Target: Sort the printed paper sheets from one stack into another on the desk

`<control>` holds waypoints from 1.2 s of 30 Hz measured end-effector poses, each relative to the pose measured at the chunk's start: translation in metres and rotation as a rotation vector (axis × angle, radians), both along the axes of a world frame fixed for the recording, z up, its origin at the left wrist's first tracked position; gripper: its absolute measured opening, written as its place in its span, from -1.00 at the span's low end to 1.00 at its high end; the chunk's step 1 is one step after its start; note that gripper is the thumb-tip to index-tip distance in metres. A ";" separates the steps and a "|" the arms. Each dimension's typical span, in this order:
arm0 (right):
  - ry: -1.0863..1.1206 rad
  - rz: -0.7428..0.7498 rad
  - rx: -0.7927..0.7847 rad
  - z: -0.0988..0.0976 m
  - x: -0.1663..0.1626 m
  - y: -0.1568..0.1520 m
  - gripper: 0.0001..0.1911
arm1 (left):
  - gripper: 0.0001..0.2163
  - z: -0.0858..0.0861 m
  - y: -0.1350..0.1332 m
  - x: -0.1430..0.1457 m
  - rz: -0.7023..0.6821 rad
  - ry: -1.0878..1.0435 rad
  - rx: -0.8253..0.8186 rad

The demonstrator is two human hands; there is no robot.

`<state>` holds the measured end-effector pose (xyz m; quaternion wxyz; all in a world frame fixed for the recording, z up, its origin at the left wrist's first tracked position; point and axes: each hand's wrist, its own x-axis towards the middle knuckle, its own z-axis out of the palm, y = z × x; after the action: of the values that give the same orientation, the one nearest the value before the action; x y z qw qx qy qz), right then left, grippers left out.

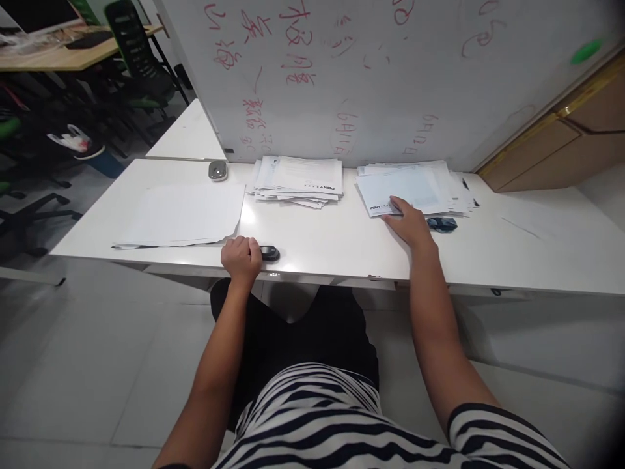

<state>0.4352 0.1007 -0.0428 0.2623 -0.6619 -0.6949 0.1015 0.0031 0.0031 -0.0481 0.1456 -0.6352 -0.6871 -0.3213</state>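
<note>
My left hand is closed around a small black stapler-like object near the front edge of the white table. My right hand lies with its fingers stretched out on the near corner of the right stack of printed papers. A second, messier stack of papers sits in the middle at the back. A flat pile of blank white sheets lies to the left of my left hand. A small dark object rests just right of my right hand.
A whiteboard with red writing stands along the table's back edge. A small grey round device sits at the back left. Office chairs and another desk stand on the far left. A wooden cabinet is at the right.
</note>
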 end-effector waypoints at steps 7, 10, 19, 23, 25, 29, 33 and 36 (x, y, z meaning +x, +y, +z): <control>0.043 -0.009 0.084 -0.005 -0.004 0.002 -0.59 | -0.70 0.001 -0.001 0.001 -0.004 -0.031 -0.002; 0.026 0.004 0.110 -0.007 -0.007 0.003 -0.63 | -0.69 0.000 0.000 0.000 -0.002 0.000 0.005; -0.055 -0.074 0.115 -0.006 -0.011 0.002 -0.57 | -0.69 0.000 -0.001 0.000 -0.005 0.006 0.017; -0.095 -0.214 0.134 -0.006 -0.014 0.003 -0.56 | -0.70 0.000 -0.001 0.000 -0.001 0.001 0.014; -0.081 -0.249 0.161 -0.007 -0.014 0.004 -0.56 | -0.70 -0.001 0.000 0.000 -0.002 -0.001 0.015; -0.032 -0.290 0.187 -0.008 -0.011 0.004 -0.56 | -0.70 -0.002 0.000 0.000 0.000 -0.012 0.010; -0.047 -0.276 0.196 -0.008 -0.010 0.003 -0.61 | -0.70 -0.001 0.000 0.001 -0.003 -0.030 -0.014; -0.099 -0.145 0.212 -0.010 -0.010 0.002 -0.66 | -0.70 0.000 -0.001 0.001 -0.004 -0.044 -0.035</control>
<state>0.4251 0.1031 -0.0527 0.3028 -0.6831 -0.6642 -0.0247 0.0040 0.0025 -0.0476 0.1189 -0.6317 -0.6945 -0.3233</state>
